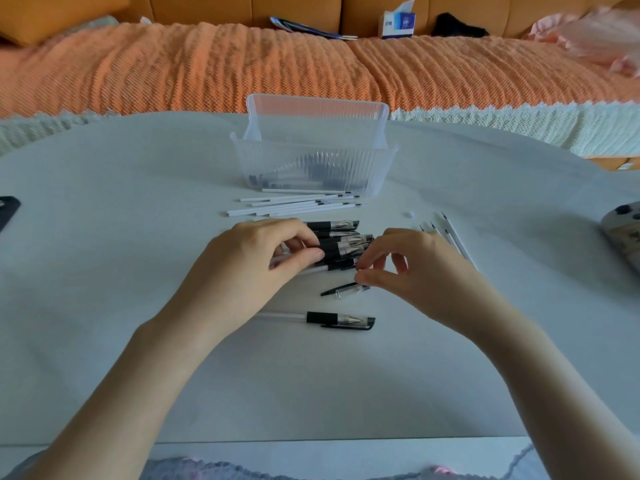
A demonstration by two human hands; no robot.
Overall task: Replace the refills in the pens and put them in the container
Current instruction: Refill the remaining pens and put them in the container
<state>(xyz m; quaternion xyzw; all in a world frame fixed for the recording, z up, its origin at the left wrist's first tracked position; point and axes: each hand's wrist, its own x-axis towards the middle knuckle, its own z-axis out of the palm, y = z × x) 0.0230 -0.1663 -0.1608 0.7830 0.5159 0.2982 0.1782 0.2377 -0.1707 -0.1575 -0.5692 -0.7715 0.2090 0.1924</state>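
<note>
Pens (341,242) lie in a pile on the table (104,271), and my left hand (263,252) pinches one. They look light and slippery (hold the black grip). My right hand (398,263) curls by its tip, holding what I cannot tell.

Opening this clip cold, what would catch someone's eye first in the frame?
Both hands meet over a pile of black-gripped pens at the table's middle: the left hand pinches one pen, the right hand works at its tip. Behind them stands a clear ribbed container with white refills fanned before it, and one capped pen lies nearest the person.
</note>
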